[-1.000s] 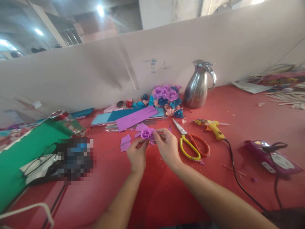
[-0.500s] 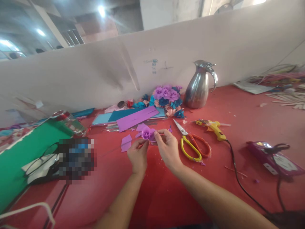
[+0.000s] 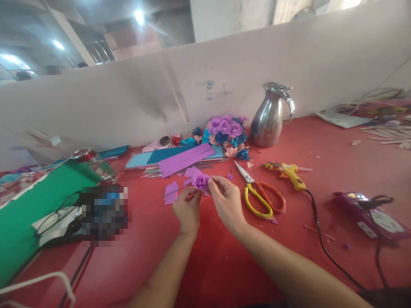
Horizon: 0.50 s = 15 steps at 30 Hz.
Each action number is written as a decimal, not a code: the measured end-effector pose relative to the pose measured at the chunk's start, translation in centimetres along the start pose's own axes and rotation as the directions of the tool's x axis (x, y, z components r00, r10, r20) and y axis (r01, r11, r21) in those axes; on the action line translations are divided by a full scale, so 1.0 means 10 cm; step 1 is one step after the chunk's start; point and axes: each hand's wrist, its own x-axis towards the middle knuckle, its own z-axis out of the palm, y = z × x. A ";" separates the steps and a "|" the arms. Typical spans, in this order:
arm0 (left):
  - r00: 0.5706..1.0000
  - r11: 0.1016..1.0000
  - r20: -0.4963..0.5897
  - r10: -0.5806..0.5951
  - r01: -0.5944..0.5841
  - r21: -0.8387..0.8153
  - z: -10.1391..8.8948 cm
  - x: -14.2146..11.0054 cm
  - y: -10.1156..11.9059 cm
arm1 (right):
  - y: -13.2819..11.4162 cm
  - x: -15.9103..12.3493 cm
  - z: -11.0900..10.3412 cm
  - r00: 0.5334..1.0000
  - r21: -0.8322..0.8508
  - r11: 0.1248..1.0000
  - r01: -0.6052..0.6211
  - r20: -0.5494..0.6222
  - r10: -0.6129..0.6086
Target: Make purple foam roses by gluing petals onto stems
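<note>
Between my two hands is a purple paper flower (image 3: 200, 182), its petals curled round a spiral centre. My left hand (image 3: 188, 209) pinches it from below on the left, its fingertips partly hidden. The fingers of my right hand (image 3: 227, 200) are closed on a petal at the flower's right edge. Cut purple paper pieces (image 3: 171, 193) lie on the table just left of the flower. Behind them a purple paper strip (image 3: 186, 160) rests on blue sheets (image 3: 138, 160). Scissors (image 3: 258, 196) with yellow and red handles lie to the right of my right hand.
A yellow glue gun (image 3: 290, 175) with a black cord lies right of the scissors, near a purple power strip (image 3: 369, 214). A steel jug (image 3: 267, 119) and a bunch of paper flowers (image 3: 224, 128) stand by the white partition (image 3: 128, 98). A green box (image 3: 48, 188) is at left.
Both hands keep their hold on the flower, with only slight finger movement. The whole view has shifted very slightly.
</note>
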 end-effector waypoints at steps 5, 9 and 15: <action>1.000 1.000 -0.006 0.009 -0.009 -0.002 0.00 0.00 -0.01 | 0.02 0.02 -0.01 0.999 0.049 0.998 -0.041 0.008 0.040; 1.000 1.000 0.002 0.021 -0.021 -0.017 0.00 0.00 -0.03 | 0.02 0.03 -0.01 0.995 0.111 0.989 -0.099 0.015 0.098; 1.000 1.000 0.007 0.020 -0.020 -0.010 -0.01 -0.01 -0.05 | 0.00 0.04 0.00 0.988 0.172 0.973 -0.154 0.003 0.155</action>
